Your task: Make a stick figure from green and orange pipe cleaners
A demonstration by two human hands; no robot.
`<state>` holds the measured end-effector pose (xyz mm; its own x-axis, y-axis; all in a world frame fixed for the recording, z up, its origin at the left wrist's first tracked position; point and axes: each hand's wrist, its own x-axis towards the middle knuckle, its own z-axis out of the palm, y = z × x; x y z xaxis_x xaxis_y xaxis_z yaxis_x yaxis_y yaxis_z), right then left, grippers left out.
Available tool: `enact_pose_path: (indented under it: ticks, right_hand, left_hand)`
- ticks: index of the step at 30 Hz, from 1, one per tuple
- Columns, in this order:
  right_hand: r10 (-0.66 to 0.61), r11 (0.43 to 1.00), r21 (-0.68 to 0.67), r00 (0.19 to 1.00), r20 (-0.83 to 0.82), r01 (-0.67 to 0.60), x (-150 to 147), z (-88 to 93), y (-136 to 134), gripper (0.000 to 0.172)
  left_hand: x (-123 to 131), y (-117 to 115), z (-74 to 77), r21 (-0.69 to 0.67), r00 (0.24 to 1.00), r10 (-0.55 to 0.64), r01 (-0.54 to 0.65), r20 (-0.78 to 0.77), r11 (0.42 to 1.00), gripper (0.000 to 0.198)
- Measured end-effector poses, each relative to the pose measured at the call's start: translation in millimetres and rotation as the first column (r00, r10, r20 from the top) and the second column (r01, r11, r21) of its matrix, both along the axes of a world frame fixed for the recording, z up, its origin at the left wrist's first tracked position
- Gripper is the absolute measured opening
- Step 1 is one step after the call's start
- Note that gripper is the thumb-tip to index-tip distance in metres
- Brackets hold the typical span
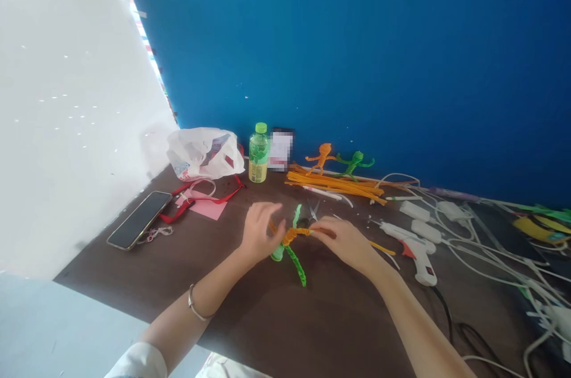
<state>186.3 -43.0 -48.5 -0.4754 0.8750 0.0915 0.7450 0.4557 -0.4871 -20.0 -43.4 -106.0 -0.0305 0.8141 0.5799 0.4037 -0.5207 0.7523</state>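
Note:
My left hand and my right hand meet above a dark brown table. Between them is a green pipe-cleaner figure with an orange pipe cleaner twisted around its middle. My left fingers pinch the figure's upper part, and my right fingertips hold the orange strand. Small scissors lie just beyond my hands, partly hidden by them. Farther back lie a bundle of orange pipe cleaners, a finished orange figure and a finished green figure.
A white hot glue gun and white power adapters lie right, among tangled cables. To the left are a smartphone, red strap, pink paper and white plastic bag. A green-capped bottle stands before a blue wall.

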Motion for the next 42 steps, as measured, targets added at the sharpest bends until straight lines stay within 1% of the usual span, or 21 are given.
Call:
enact_pose_path:
  ticks: [2, 4, 7, 9, 14, 17, 19, 22, 24, 25, 26, 27, 28, 29, 30, 31, 32, 34, 35, 37, 42]
  right_hand:
    - [0.023, 1.0, 0.01, 0.999, 0.03, -0.023, -2.1, 0.7, 1.0, 0.02]
    - [0.026, 0.999, 0.018, 0.999, 0.047, -0.027, -4.3, 1.5, 1.4, 0.019]
    - [-0.006, 0.999, 0.048, 0.998, 0.057, 0.003, -6.8, 1.7, 0.0, 0.019]
    - [-0.025, 0.998, 0.063, 0.998, 0.054, 0.022, -7.9, 0.9, -2.5, 0.018]
    - [-0.002, 0.996, 0.094, 0.999, -0.052, 0.007, -15.8, -1.7, -13.8, 0.02]
    - [-0.003, 0.997, 0.08, 0.993, -0.12, 0.013, -24.1, -5.0, -18.9, 0.021]
    - [-0.019, 0.995, 0.095, 0.992, -0.127, 0.031, -28.4, -9.1, -19.5, 0.019]
    - [-0.028, 0.972, 0.232, 0.997, -0.068, 0.043, -30.7, -15.3, -17.8, 0.017]
    - [-0.032, 0.923, 0.384, 0.999, -0.018, 0.037, -29.6, -17.2, -16.9, 0.019]
    - [-0.04, 0.888, 0.46, 0.999, 0.012, 0.03, -28.5, -17.4, -17.0, 0.02]
    - [-0.049, 0.85, 0.527, 0.998, 0.049, 0.016, -27.1, -17.1, -17.4, 0.021]
    - [-0.058, 0.811, 0.585, 0.994, 0.093, -0.007, -25.7, -16.7, -18.2, 0.022]
    - [-0.062, 0.776, 0.629, 0.988, 0.141, -0.041, -24.3, -16.4, -19.3, 0.022]
    - [-0.06, 0.746, 0.661, 0.98, 0.187, -0.081, -23.1, -16.4, -20.6, 0.023]
    - [-0.05, 0.72, 0.683, 0.972, 0.23, -0.125, -22.3, -16.9, -22.0, 0.024]
    - [-0.036, 0.699, 0.695, 0.963, 0.267, -0.166, -21.8, -17.8, -23.2, 0.025]
    - [-0.021, 0.685, 0.7, 0.955, 0.294, -0.2, -21.8, -19.2, -24.3, 0.026]
    - [0.0, 0.671, 0.702, 0.948, 0.32, -0.237, -22.9, -23.0, -25.7, 0.028]
    - [0.005, 0.667, 0.705, 0.948, 0.318, -0.24, -23.8, -25.2, -25.9, 0.029]
    - [-0.002, 0.666, 0.713, 0.956, 0.294, -0.218, -25.7, -29.7, -25.6, 0.027]
    - [-0.048, 0.697, 0.71, 0.98, 0.191, -0.104, -28.2, -39.2, -24.1, 0.019]
  left_hand:
    - [3.4, -4.8, 1.6, 0.012, 0.984, -0.089, 0.091, -0.154, 0.996, 0.031]
    - [7.3, -7.7, 1.3, -0.071, 0.966, -0.152, 0.14, -0.209, 0.988, 0.035]
    - [10.9, -8.9, -1.8, -0.224, 0.969, -0.173, 0.132, -0.176, 0.966, 0.043]
    - [11.3, -8.8, -3.8, -0.254, 0.974, -0.169, 0.128, -0.148, 0.959, 0.042]
    - [9.6, -8.6, -7.3, -0.119, 0.964, -0.192, 0.172, -0.181, 0.978, 0.032]
    - [9.0, -8.3, -9.3, -0.084, 0.956, -0.207, 0.193, -0.208, 0.978, 0.025]
    - [8.3, -8.5, -10.0, -0.073, 0.953, -0.215, 0.204, -0.213, 0.976, 0.025]
    - [5.6, -11.0, -9.1, 0.023, 0.971, -0.176, 0.182, -0.164, 0.983, 0.031]
    - [3.9, -14.3, -7.7, 0.082, 0.988, -0.137, 0.143, -0.076, 0.986, 0.029]
    - [3.9, -15.9, -6.9, 0.058, 0.989, -0.146, 0.147, -0.023, 0.987, 0.024]
    - [4.8, -17.3, -6.1, -0.014, 0.984, -0.171, 0.172, 0.045, 0.985, 0.018]
    - [6.6, -18.2, -5.3, -0.158, 0.97, -0.214, 0.231, 0.119, 0.96, 0.02]
    - [9.2, -18.4, -4.4, -0.321, 0.941, -0.254, 0.318, 0.225, 0.892, 0.03]
    - [12.4, -17.9, -3.4, -0.458, 0.894, -0.237, 0.405, 0.381, 0.791, 0.041]
    - [15.6, -17.0, -2.4, -0.539, 0.819, -0.193, 0.513, 0.54, 0.668, 0.051]
    - [18.6, -15.7, -1.3, -0.546, 0.73, -0.147, 0.614, 0.668, 0.57, 0.057]
    - [20.9, -14.2, -0.3, -0.511, 0.646, -0.095, 0.677, 0.757, 0.531, 0.059]
    - [23.0, -11.6, 1.1, -0.447, 0.545, -0.04, 0.724, 0.837, 0.525, 0.051]
    - [22.8, -10.6, 1.1, -0.429, 0.522, -0.026, 0.727, 0.853, 0.537, 0.046]
    - [21.3, -9.4, 0.0, -0.423, 0.506, -0.002, 0.723, 0.863, 0.547, 0.038]
    - [18.7, -8.8, -5.9, -0.415, 0.44, 0.082, 0.744, 0.894, 0.524, 0.027]
